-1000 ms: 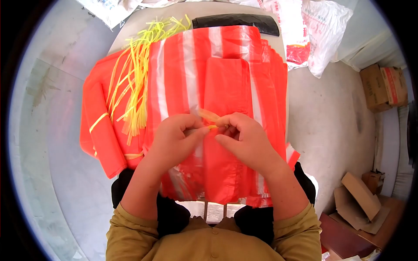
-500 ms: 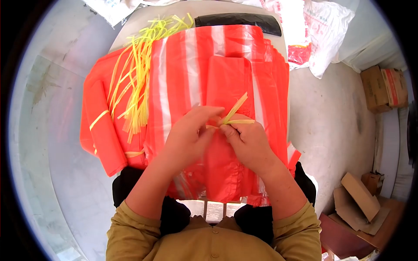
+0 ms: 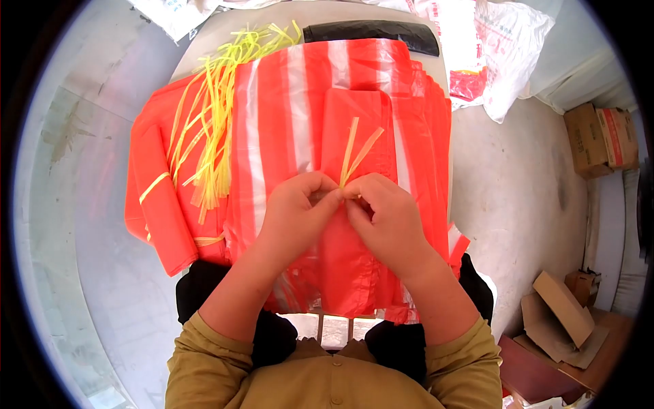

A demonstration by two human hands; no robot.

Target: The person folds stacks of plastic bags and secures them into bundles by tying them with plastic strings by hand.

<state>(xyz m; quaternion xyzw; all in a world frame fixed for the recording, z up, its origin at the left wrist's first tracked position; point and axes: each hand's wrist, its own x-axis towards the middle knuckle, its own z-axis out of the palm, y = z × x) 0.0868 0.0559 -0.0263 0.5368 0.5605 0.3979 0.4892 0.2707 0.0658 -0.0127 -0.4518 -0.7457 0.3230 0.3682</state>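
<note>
A folded bundle of red plastic bags (image 3: 357, 245) lies lengthwise on a stack of red-and-white striped plastic bags (image 3: 279, 102). Over the middle of the bundle, my left hand (image 3: 300, 208) and my right hand (image 3: 385, 215) meet, fingertips nearly touching. Both pinch a yellow plastic tie strip (image 3: 349, 160) at its crossing point. Its two free ends stick up in a V away from me. My fingers hide the crossing itself. A loose heap of yellow strips (image 3: 211, 143) rests on the bags left of my hands.
Tied red bag bundles (image 3: 167, 198) lie at the left. A black plastic roll (image 3: 371, 33) sits at the table's far edge. White printed sacks (image 3: 504, 51) are beyond at the right. Cardboard boxes (image 3: 589, 140) and an opened carton (image 3: 558, 320) stand on the right.
My hands have come together at the strip's crossing. The strip's ends, which pointed up-right and right, now point upward in a V. The bags have barely moved.
</note>
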